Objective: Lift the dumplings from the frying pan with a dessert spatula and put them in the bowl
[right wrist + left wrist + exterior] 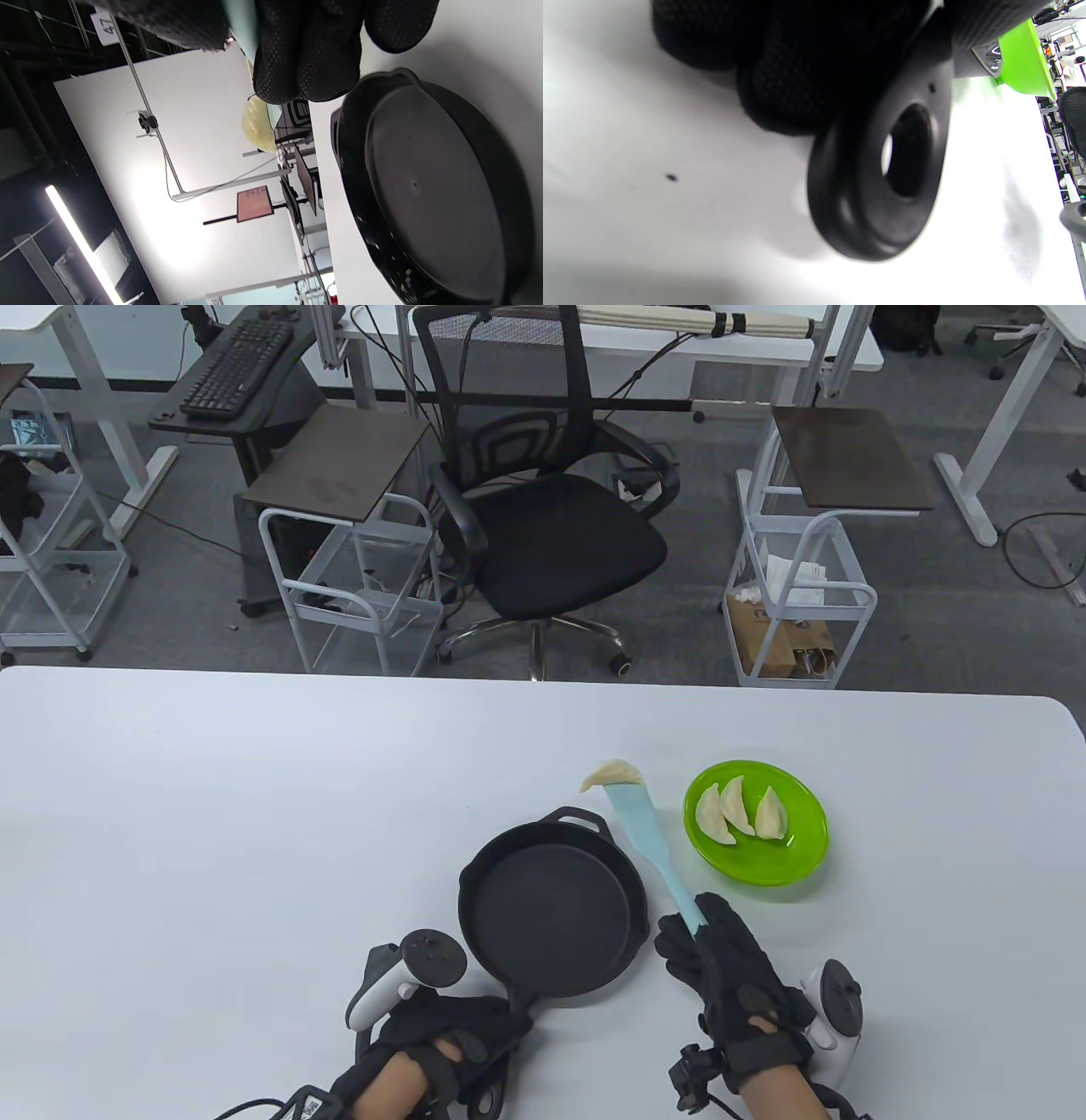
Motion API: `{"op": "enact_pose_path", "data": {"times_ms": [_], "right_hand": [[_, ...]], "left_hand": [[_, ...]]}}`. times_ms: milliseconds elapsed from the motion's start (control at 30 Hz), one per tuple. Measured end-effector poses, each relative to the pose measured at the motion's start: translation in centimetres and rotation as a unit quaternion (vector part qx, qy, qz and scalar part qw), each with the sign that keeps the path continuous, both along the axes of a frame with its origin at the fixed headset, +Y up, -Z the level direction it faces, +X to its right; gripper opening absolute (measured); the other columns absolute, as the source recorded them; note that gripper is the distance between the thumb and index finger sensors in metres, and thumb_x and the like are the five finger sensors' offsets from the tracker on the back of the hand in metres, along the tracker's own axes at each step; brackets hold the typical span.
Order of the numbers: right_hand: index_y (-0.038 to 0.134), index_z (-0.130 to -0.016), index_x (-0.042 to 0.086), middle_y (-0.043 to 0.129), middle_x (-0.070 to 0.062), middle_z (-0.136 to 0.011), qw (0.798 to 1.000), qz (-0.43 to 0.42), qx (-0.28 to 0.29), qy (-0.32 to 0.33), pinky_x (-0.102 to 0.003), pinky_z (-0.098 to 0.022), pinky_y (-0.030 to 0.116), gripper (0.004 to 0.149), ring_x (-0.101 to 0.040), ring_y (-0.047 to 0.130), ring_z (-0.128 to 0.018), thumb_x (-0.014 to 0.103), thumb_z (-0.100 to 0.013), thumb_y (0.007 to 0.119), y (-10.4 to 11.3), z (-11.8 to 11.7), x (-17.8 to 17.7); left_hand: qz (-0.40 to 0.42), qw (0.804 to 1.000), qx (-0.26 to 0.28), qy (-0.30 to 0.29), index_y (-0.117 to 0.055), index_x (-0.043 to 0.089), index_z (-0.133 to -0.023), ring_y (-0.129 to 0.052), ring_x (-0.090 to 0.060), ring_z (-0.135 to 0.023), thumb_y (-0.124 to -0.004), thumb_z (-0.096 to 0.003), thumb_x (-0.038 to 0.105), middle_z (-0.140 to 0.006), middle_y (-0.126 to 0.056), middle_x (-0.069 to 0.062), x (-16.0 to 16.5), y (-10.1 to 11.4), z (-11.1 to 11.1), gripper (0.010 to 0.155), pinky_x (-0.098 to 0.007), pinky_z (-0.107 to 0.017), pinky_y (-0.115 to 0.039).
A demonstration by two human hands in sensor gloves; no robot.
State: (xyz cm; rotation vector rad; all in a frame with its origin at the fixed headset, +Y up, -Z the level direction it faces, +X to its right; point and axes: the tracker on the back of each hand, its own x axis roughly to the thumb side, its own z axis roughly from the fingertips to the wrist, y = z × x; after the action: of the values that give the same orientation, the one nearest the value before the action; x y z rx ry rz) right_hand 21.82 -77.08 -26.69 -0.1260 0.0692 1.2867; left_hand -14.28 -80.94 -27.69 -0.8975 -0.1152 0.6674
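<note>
A black frying pan sits near the table's front with nothing in it; its underside fills the right wrist view. My left hand grips the pan's handle, whose ring end shows in the left wrist view. My right hand grips the handle of a light blue dessert spatula. One pale dumpling lies on the blade's far tip, raised beyond the pan and left of the bowl; the same dumpling shows from below. A green bowl to the right holds three dumplings.
The white table stretches wide to the left and far side. Beyond its far edge stand a black office chair and wire carts. The green bowl's rim shows at the left wrist view's top right.
</note>
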Motion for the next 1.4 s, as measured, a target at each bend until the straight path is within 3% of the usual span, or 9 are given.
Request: {"op": "enact_pose_path", "data": {"times_ms": [833, 1400], "right_hand": [[0.04, -0.107, 0.009, 0.068, -0.02, -0.099, 0.982, -0.071, -0.027, -0.174, -0.065, -0.071, 0.05, 0.06, -0.048, 0.072, -0.086, 0.031, -0.058, 0.067, 0.8, 1.8, 3.7], [0.038, -0.107, 0.01, 0.065, -0.021, -0.099, 0.973, -0.076, -0.052, -0.213, -0.065, -0.071, 0.048, 0.062, -0.048, 0.068, -0.087, 0.033, -0.058, 0.068, 0.6, 2.4, 4.1]], "left_hand": [[-0.001, 1.0, -0.004, 0.004, -0.073, 0.035, -0.099, -0.104, -0.015, -0.039, -0.067, -0.0511, 0.072, -0.06, -0.106, 0.011, 0.0, 0.0, 0.0, 0.061, -0.038, -0.036, -0.084], [-0.002, 1.0, -0.003, 0.005, -0.073, 0.035, -0.099, -0.104, -0.015, -0.039, -0.067, -0.0511, 0.073, -0.06, -0.106, 0.011, -0.1, -0.1, -0.1, 0.061, -0.038, -0.036, -0.083]]}}
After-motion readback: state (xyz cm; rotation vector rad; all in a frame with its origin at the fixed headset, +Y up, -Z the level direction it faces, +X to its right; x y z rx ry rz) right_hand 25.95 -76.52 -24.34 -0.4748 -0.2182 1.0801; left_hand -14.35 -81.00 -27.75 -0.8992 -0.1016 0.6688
